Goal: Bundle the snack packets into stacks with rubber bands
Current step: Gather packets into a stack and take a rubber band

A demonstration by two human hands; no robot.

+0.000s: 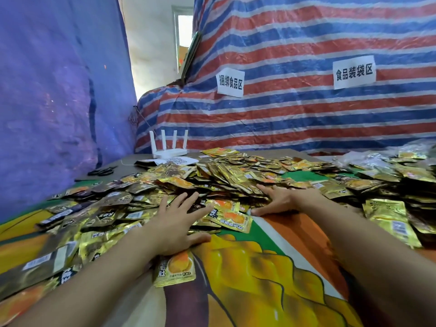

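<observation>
A red, white and blue striped tarp (pixel 306 114) is hung across the back from twelve to three o'clock, and a blue sheet (pixel 59 90) is seen at nine to eleven. The table is covered by a printed cloth (pixel 259 267) in orange, yellow and green. A wide heap of gold snack packets (pixel 224 175) is spread over it from eight round to three o'clock. The left hand (pixel 174 223) is laid flat on the packets, fingers straight and spread; the right hand (pixel 276 199) is pressed flat against the heap's near edge, fingers likewise spread. Nothing is gripped. A white router (pixel 168 151) is stood at eleven o'clock, with scissors (pixel 102 171) at ten.
</observation>
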